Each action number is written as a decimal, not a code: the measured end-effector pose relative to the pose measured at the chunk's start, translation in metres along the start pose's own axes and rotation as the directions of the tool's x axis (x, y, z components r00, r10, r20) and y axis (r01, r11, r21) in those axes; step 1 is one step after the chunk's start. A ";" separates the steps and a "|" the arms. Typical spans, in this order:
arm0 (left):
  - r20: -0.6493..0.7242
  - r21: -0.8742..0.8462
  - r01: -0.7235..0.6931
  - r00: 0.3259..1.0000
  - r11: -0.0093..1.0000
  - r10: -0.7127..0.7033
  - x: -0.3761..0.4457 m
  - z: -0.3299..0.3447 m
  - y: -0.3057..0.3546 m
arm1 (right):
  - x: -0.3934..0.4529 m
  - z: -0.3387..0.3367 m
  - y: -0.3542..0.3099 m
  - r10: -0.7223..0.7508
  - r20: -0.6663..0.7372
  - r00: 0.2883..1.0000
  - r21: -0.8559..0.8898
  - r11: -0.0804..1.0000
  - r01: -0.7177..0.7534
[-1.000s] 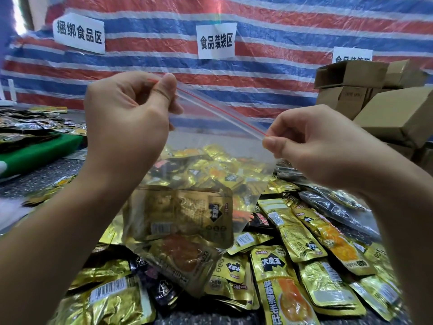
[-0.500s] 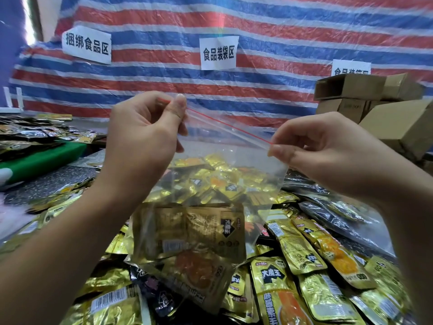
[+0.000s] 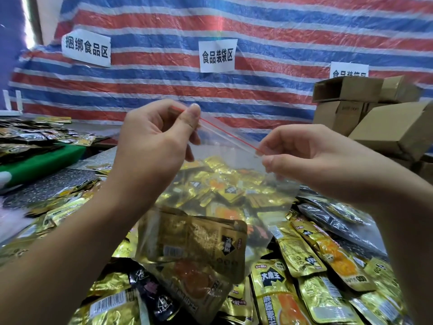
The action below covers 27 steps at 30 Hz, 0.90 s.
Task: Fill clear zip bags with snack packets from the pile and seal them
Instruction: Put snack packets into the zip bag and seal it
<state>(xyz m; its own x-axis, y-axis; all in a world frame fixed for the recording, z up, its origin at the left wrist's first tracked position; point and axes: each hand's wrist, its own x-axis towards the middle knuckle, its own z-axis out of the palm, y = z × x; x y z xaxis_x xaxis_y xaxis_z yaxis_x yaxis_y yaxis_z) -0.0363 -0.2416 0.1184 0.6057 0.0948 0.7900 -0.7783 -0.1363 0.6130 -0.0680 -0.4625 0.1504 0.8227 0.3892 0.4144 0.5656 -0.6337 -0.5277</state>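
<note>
Striped red-white-blue tarp (image 3: 257, 26) hangs behind, with white paper signs (image 3: 217, 56) taped on it. Dark speckled table (image 3: 58, 177) carries a big pile of snack packets (image 3: 311, 273), mostly gold foil with orange print, a few black ones mixed in. Clear zip bag (image 3: 236, 184) held up in the air over the pile, mid-frame, between both hands. Bag is see-through and wrinkled, with a thin red zip line (image 3: 228, 133) running slanted along its top edge. Inside, down at the bottom: gold packets (image 3: 199, 240), at least two, one showing a barcode and a black logo, another below with an orange picture; exact count hard to tell through the plastic. Upper part of the bag holds nothing visible, pile shows through it.

Left hand (image 3: 152, 141) grip: thumb and curled fingers pinching the top left corner of the bag at the zip line. Right hand (image 3: 302, 156) grip: thumb and forefinger pinching the zip line at the other, lower end. Whether the zip is pressed closed between them, cannot tell.

Cardboard boxes (image 3: 365, 106) stacked at right, one open. Green mat (image 3: 39, 161) at left with more dark packets (image 3: 28, 137) spread behind it.
</note>
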 end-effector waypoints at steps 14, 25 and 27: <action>0.102 -0.110 0.091 0.992 0.990 -0.079 -0.011 0.007 0.027 | -0.010 0.003 -0.025 -0.155 -0.138 0.978 -0.092 0.985 0.143; 0.142 -0.061 0.056 0.989 0.997 -0.047 -0.024 0.016 0.040 | -0.010 0.015 -0.038 -0.141 -0.169 0.975 -0.024 0.990 0.139; 0.133 -0.039 0.046 0.990 0.998 -0.040 -0.024 0.015 0.039 | -0.010 0.013 -0.037 -0.120 -0.183 0.976 -0.028 0.993 0.117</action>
<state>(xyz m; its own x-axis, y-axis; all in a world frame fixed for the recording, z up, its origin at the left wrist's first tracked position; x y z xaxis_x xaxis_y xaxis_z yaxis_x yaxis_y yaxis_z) -0.0787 -0.2643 0.1237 0.6532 -0.0322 0.7565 -0.7556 -0.0930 0.6484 -0.0962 -0.4343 0.1562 0.7247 0.3335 0.6030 0.6558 -0.6025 -0.4549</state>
